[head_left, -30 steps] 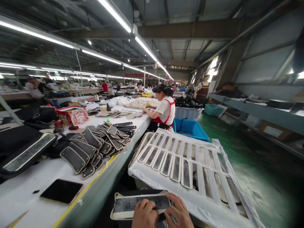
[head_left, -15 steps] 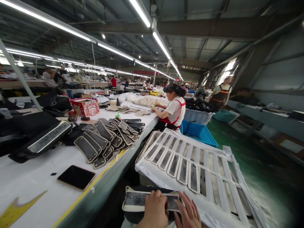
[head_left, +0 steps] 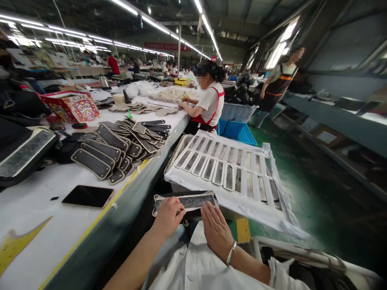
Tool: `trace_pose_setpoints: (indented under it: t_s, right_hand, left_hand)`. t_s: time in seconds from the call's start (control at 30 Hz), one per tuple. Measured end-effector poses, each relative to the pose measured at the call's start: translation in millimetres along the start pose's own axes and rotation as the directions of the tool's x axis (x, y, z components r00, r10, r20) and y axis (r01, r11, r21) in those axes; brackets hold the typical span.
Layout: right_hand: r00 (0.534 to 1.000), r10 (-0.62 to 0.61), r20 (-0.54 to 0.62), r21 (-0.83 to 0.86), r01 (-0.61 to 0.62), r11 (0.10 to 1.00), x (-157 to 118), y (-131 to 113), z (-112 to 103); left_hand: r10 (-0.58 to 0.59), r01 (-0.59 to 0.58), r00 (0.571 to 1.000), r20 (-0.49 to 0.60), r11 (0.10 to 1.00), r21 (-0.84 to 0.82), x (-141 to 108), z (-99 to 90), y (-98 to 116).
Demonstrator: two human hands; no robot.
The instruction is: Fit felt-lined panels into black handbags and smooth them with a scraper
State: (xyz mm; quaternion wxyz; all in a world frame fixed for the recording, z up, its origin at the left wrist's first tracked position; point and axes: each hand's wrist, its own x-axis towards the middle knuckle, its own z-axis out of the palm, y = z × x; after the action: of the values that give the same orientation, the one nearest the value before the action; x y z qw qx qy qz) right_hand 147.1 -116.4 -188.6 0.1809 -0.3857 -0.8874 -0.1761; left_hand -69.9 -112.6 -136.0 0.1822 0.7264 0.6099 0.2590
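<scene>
On my lap lies a black fabric piece, bag-like, with a long grey speckled panel [head_left: 193,201] edged in cream. Over its left half my left hand [head_left: 169,214] is closed, its bent fingers gripping the panel's near edge. My right hand [head_left: 215,225] rests flat on the right end, fingers stretched out side by side. Just beyond, several matching grey strips [head_left: 208,169] with pale borders lie in a row on a slotted white sheet [head_left: 250,181]. A similar black piece with a grey panel [head_left: 26,153] lies on the table at left.
The long white table [head_left: 90,225] carries a pile of dark studded straps [head_left: 99,155], a phone [head_left: 88,196], a yellow curved template [head_left: 22,241] and a red patterned box [head_left: 69,106]. A co-worker [head_left: 208,100] works farther along it. Blue bin [head_left: 238,132] beyond the sheet; another person stands right.
The view has tilted down and turned right, so my forearms and lap now show. My right fingers have come down flat on the panel's end; my left hand has shifted toward its left part.
</scene>
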Motion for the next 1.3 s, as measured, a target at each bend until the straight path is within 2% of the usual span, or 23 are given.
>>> trace_pose_setpoints:
  t_s: [0.2, 0.33, 0.43, 0.53, 0.63, 0.77, 0.93, 1.13, 1.3]
  right_hand:
    - [1.000, -0.019, 0.000, 0.017, 0.019, 1.000, 8, -13, 9]
    - [0.996, -0.088, -0.028, 0.045, 0.090, 0.995, 19, -21, 15]
    - [0.990, -0.131, -0.059, 0.057, 0.135, 0.989, 29, -28, 20]
    - [0.988, -0.139, -0.070, 0.066, 0.143, 0.987, 37, -35, 25]
    - [0.986, -0.149, -0.077, 0.079, 0.155, 0.985, 42, -39, 27]
    - [0.981, -0.180, -0.072, 0.102, 0.187, 0.977, 49, -44, 28]
    - [0.982, -0.186, -0.033, 0.113, 0.188, 0.976, 58, -54, 31]
    - [0.964, -0.221, -0.145, 0.068, 0.233, 0.970, 70, -64, 39]
    - [0.946, -0.284, -0.158, 0.054, 0.295, 0.954, 81, -73, 46]
  left_hand:
    - [-0.037, 0.043, 0.998, -0.047, 0.990, 0.133, 1, 9.0, 8]
    - [-0.083, 0.101, 0.993, -0.085, 0.965, 0.243, 5, 13.9, 19]
    - [-0.098, 0.114, 0.993, -0.074, 0.959, 0.259, 5, 10.7, 19]
    - [-0.068, 0.089, 0.992, -0.103, 0.973, 0.212, -5, -1.6, -1]
    - [0.008, 0.017, 0.988, -0.155, 0.987, 0.161, -21, -17.5, -35]
    - [0.083, -0.073, 0.985, -0.150, 0.995, 0.074, -34, -27.0, -65]
    - [0.044, -0.039, 0.975, -0.216, 0.999, 0.029, -31, -20.8, -65]
    - [0.007, -0.016, 0.973, -0.230, 0.999, -0.034, -31, -21.8, -66]
    - [0.006, -0.036, 0.967, -0.253, 0.993, -0.114, -33, -26.0, -71]
